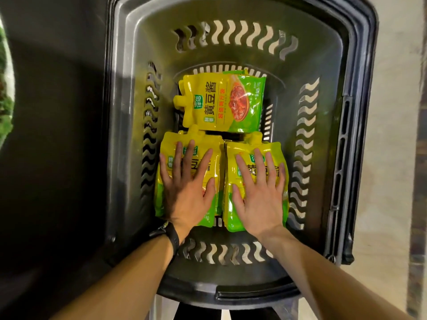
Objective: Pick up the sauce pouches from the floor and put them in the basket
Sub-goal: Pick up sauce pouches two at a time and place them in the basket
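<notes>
Three yellow-and-green sauce pouches lie flat on the bottom of a dark plastic basket [242, 31]. One pouch [223, 103] lies crosswise at the far end, spout to the left. Two more lie side by side nearer to me. My left hand [188, 188] rests flat on the left pouch [212, 151] with fingers spread and straight. On the right pouch [242, 148] my right hand [260, 191] lies flat in the same way. Both hands cover most of the pouches' printed fronts.
The basket has tall walls with wavy slots and a folded handle [342, 181] along its right rim. A pale floor [392, 135] lies to the right. Deep shadow [57, 135] fills the left side, with some greenery at the far left edge.
</notes>
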Tool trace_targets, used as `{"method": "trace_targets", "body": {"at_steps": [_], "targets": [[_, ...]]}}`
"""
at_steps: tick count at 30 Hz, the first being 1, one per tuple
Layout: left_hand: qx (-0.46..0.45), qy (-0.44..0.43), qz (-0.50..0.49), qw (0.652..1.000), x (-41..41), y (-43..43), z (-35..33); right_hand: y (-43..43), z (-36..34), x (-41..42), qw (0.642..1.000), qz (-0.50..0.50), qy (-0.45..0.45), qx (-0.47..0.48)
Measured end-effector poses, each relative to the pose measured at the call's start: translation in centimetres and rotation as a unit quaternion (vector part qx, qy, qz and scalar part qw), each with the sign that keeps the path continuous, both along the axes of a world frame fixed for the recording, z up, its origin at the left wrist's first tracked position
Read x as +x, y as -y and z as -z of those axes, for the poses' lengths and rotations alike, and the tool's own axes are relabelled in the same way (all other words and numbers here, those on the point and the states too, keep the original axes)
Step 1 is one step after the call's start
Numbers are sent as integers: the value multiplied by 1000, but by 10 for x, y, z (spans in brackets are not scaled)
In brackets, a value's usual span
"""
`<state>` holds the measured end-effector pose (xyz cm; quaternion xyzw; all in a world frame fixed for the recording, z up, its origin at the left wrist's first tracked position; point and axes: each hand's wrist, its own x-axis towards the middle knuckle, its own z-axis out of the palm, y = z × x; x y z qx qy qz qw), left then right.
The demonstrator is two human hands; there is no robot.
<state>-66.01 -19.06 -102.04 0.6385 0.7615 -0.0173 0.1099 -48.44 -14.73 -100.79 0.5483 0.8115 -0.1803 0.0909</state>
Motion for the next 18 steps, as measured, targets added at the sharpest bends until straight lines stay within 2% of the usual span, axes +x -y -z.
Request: {"method": "trace_targets", "body": {"at_steps": [5,9,12,14,18], "targets": [[-19,22,2,1000,-3,-2,-7,-5,-11,-3,999,-5,12,-34],[-138,52,4,989,-7,-18,-43,-25,-50,-10,987,3,24,-156],[-176,65,-9,982,-7,-37,-96,-42,-103,-10,981,37,3,-188],[-184,41,-5,982,-6,-50,-143,-54,-148,-12,981,46,0,-190],[-193,7,8,981,-8,-68,-250,-76,-256,-15,988,27,25,-150]]}}
